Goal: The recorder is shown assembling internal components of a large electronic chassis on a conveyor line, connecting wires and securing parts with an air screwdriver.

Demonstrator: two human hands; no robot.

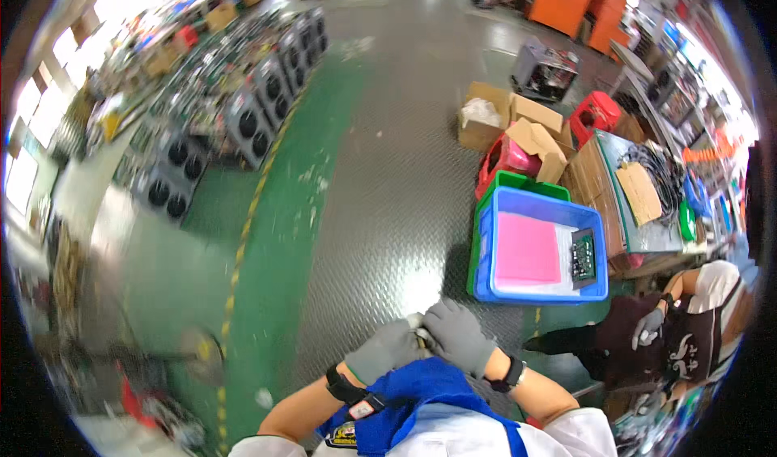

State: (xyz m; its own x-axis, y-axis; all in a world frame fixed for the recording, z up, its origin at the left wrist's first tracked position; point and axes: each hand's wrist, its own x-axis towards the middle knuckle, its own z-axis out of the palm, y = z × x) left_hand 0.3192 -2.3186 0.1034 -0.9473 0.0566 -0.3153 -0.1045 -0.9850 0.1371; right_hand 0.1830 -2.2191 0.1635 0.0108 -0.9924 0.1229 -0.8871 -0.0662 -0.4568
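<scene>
My left hand and my right hand, both in grey gloves, meet in front of my waist above the blue apron. Their fingers are curled in against each other. Between the fingertips a small pale bit shows, too small and blurred to name. Just beyond my right hand, to the right, stands a blue plastic crate. Inside it lie a pink sheet and a dark green circuit board. Neither hand touches the crate.
A green crate sits under the blue one. Beyond are open cardboard boxes and a red stool. A seated person works at the right bench. Rows of grey fan units line the left aisle.
</scene>
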